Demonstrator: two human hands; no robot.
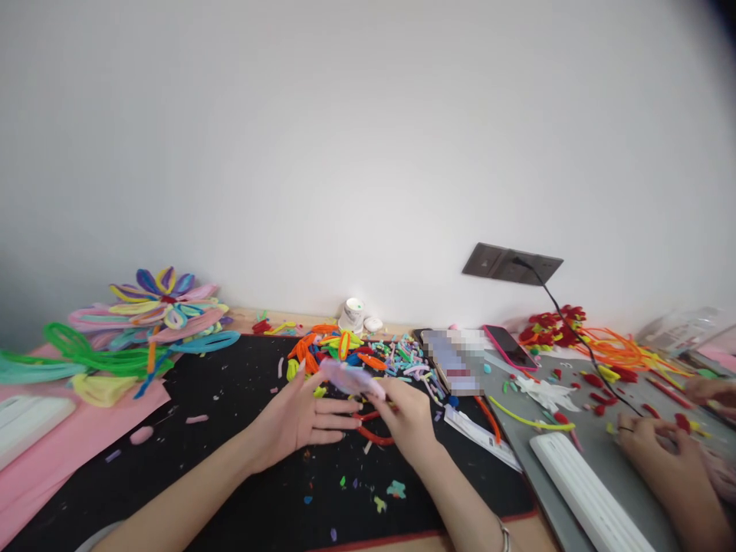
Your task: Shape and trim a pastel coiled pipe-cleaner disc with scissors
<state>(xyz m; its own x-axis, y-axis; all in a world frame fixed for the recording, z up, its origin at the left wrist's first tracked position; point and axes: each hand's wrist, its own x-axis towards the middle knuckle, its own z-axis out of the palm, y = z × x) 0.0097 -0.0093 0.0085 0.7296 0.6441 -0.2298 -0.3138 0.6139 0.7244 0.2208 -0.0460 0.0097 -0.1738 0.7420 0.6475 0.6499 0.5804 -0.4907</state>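
Lilac piece (348, 376) is held over the black mat (230, 468); outline blurred. Its right end is pinched between thumb and finger of the right hand (409, 418). Left hand (290, 414) is spread, fingers apart, by its left end; contact can't be told. White cup (352, 316) is set by the wall behind the pile (313, 349); green speck seen in its mouth, fill level can't be told. Pile is made of fuzzy orange, red and yellow loops. Flower (166, 299), left, is formed of fuzzy looped petals.
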